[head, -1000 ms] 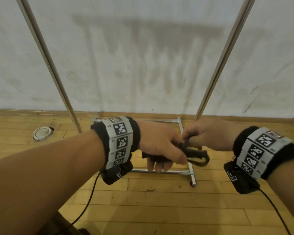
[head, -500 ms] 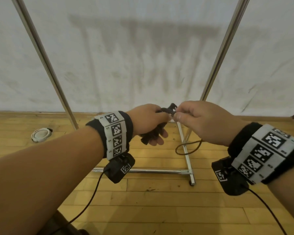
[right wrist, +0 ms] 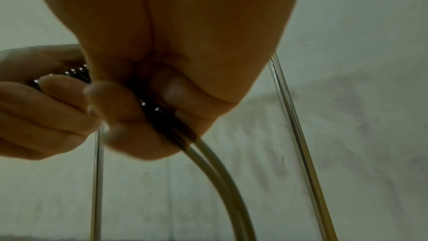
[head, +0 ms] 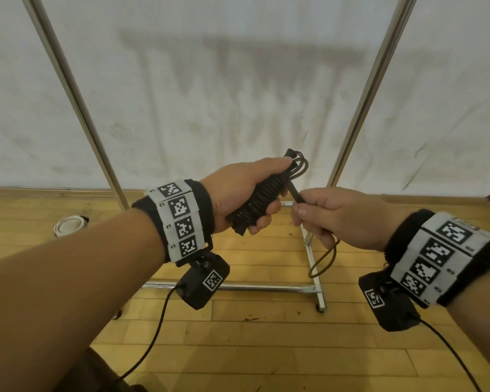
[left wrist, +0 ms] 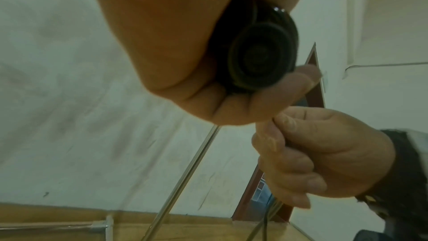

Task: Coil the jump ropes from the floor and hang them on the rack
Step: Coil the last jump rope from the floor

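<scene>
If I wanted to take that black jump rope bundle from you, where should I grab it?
Grab the wrapped handles at the bare lower end, coming from below: my left hand covers the middle, and the ribbed wrap looks grippy. Skip the loose loop hanging from my right hand.

Head view looks forward and down from above both forearms toward the wall (head: pixel 238 80) and floor (head: pixel 266 349). Each wrist view sits close under its own palm, tilted up at the wall. All three share the rack poles (head: pixel 362 108).
</scene>
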A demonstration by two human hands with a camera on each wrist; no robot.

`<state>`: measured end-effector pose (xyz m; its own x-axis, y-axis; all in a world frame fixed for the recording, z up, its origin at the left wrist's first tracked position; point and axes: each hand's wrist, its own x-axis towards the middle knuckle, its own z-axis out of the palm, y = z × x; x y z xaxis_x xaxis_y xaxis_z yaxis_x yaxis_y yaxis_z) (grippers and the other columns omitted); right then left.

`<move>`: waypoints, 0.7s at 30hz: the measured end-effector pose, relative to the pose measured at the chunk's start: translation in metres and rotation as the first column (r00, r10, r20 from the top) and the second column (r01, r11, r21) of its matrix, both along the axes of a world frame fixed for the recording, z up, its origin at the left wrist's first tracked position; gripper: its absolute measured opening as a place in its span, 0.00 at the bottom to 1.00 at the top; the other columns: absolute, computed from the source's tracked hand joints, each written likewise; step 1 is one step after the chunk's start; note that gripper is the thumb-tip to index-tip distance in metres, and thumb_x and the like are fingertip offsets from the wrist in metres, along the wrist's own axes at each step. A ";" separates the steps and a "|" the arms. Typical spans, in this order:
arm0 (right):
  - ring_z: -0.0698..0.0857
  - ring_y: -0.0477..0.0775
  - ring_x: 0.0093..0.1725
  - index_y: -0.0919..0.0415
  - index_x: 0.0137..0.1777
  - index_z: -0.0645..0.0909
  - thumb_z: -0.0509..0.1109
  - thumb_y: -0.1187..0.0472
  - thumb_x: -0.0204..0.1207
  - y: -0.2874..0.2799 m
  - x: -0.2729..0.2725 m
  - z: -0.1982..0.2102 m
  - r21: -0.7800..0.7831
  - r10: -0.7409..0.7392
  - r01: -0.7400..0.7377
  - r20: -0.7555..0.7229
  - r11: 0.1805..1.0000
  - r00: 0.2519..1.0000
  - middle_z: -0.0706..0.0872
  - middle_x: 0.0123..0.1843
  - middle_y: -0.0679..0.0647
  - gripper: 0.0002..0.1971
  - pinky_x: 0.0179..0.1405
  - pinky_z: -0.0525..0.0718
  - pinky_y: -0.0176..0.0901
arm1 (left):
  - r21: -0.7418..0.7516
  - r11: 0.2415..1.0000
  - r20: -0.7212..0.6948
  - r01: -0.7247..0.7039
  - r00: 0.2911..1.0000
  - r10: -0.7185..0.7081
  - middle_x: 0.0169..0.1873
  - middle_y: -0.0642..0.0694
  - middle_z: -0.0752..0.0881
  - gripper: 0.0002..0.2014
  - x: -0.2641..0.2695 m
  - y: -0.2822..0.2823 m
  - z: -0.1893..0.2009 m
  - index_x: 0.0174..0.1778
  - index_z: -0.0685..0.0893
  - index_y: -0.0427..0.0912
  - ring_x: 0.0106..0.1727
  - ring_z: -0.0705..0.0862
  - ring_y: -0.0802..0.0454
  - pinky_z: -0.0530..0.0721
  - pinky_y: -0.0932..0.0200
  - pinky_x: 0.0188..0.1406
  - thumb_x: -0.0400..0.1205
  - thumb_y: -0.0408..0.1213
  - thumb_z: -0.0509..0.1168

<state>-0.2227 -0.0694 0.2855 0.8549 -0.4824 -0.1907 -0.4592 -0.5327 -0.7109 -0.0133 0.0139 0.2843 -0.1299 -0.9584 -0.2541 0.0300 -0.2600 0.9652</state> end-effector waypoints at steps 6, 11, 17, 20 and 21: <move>0.87 0.45 0.44 0.43 0.49 0.84 0.59 0.46 0.88 -0.001 -0.005 -0.007 -0.146 0.000 -0.037 -0.241 0.989 0.970 0.91 0.41 0.45 0.13 0.57 0.85 0.50 | 0.015 0.950 0.154 0.311 0.938 -0.310 0.29 0.43 0.84 0.13 -0.008 0.006 -0.003 0.49 0.83 0.40 0.23 0.82 0.47 0.82 0.57 0.23 0.89 0.48 0.65; 0.85 0.40 0.44 0.41 0.47 0.84 0.74 0.49 0.80 0.004 0.006 -0.008 -0.324 -0.018 -0.120 -0.392 0.938 0.920 0.87 0.43 0.40 0.01 0.51 0.87 0.43 | 0.344 0.820 0.546 0.458 0.613 -0.571 0.31 0.48 0.88 0.12 -0.028 0.009 -0.018 0.52 0.85 0.45 0.27 0.86 0.51 0.88 0.56 0.31 0.87 0.50 0.71; 0.79 0.43 0.39 0.44 0.47 0.81 0.68 0.48 0.82 0.014 0.019 0.006 -0.590 -0.133 -0.058 -0.275 0.805 0.952 0.81 0.39 0.42 0.04 0.42 0.84 0.45 | 0.237 0.944 0.689 0.230 0.645 -0.330 0.30 0.47 0.90 0.07 -0.029 0.003 -0.032 0.59 0.79 0.54 0.29 0.91 0.49 0.89 0.57 0.28 0.88 0.47 0.69; 0.79 0.45 0.39 0.50 0.57 0.79 0.58 0.50 0.88 0.021 0.023 0.007 -0.590 -0.145 -0.016 -0.225 0.807 0.963 0.80 0.41 0.45 0.09 0.42 0.84 0.47 | 0.121 0.988 0.663 0.091 0.734 -0.149 0.35 0.43 0.92 0.07 -0.020 -0.003 -0.030 0.64 0.79 0.55 0.33 0.95 0.43 0.95 0.47 0.34 0.90 0.45 0.66; 0.80 0.47 0.39 0.51 0.59 0.76 0.56 0.50 0.90 0.023 0.024 0.007 -0.581 -0.151 0.001 -0.209 0.814 0.966 0.80 0.41 0.47 0.09 0.39 0.82 0.47 | 0.091 0.994 0.641 0.055 0.761 -0.101 0.36 0.42 0.92 0.07 -0.017 -0.005 -0.030 0.63 0.80 0.53 0.35 0.95 0.41 0.96 0.42 0.36 0.90 0.45 0.65</move>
